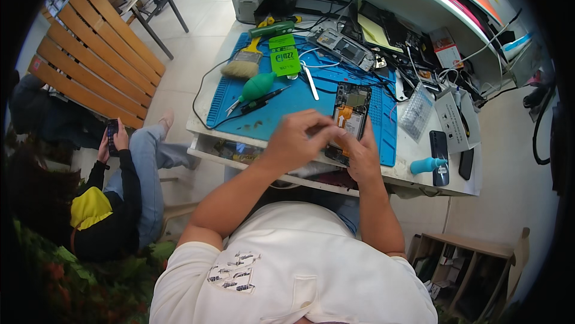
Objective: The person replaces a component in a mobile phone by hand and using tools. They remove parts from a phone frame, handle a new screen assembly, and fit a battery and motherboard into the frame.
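An opened smartphone (358,97) is held tilted over the near right part of the blue work mat (272,117). Its circuit board and an orange flex cable (345,116) are exposed. My right hand (364,157) grips the phone along its right side and lower part. My left hand (302,139) is at the phone's left edge, fingers pinched together and slightly blurred; whatever they hold, if anything, is hidden. Left of the phone on the mat lie white tweezers (311,82), a green air blower (257,86), a black pen-like tool (263,100) and a wide brush (244,63).
A phone frame (341,47) and tangled cables lie behind the mat. To the right are bubble wrap (417,112), a white box (453,121), a dark phone (439,150) and a blue bottle (426,166). An open drawer (239,155) sits below the desk edge. At left, a seated person (114,204) holds a phone.
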The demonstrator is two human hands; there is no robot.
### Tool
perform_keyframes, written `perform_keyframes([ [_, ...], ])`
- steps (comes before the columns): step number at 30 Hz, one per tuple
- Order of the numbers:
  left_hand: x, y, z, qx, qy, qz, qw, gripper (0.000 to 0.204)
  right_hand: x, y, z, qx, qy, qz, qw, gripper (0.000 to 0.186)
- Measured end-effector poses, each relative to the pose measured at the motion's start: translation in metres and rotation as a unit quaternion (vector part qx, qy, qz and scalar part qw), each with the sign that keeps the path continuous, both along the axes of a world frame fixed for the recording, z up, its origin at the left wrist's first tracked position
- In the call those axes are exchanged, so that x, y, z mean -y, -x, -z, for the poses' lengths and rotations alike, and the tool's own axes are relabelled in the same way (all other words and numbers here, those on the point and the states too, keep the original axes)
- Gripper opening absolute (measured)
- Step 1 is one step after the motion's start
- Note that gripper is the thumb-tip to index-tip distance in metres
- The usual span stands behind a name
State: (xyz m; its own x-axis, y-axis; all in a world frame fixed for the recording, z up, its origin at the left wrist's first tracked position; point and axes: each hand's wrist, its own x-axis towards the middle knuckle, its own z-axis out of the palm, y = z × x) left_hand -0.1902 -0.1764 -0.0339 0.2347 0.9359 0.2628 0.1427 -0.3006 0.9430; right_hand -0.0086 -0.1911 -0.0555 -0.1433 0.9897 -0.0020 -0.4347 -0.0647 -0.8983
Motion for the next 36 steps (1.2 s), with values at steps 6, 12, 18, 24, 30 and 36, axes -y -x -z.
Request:
perform_keyframes([
  [6, -0.051, 0.045, -0.011, -0.049, 0.045, -0.107, 0.992, 0.020, 0.000, -0.013, -0.004, -0.066, 0.075, -0.060, 0.993, 0.049],
  [12, -0.063, 0.020, -0.022, -0.070, 0.145, 0.022, 0.987, 0.040, 0.004, -0.007, 0.000, -0.145, 0.082, -0.081, 0.983, 0.052],
  [18, -0.050, 0.000, -0.013, 0.060, 0.242, 0.112, 0.962, 0.044, -0.001, -0.007, 0.002, -0.172, 0.075, -0.106, 0.976, 0.052],
  [24, -0.052, 0.003, -0.004, 0.028, 0.242, 0.104, 0.964, 0.042, -0.003, -0.010, 0.007, -0.186, 0.105, -0.140, 0.967, 0.047],
  [30, -0.068, 0.024, 0.000, 0.018, 0.173, 0.034, 0.984, 0.040, -0.006, -0.009, 0.007, -0.236, 0.151, -0.132, 0.951, 0.047],
  [36, -0.104, 0.035, -0.020, -0.243, 0.115, -0.109, 0.957, 0.039, -0.009, -0.011, 0.015, -0.247, 0.148, -0.077, 0.955, 0.049],
])
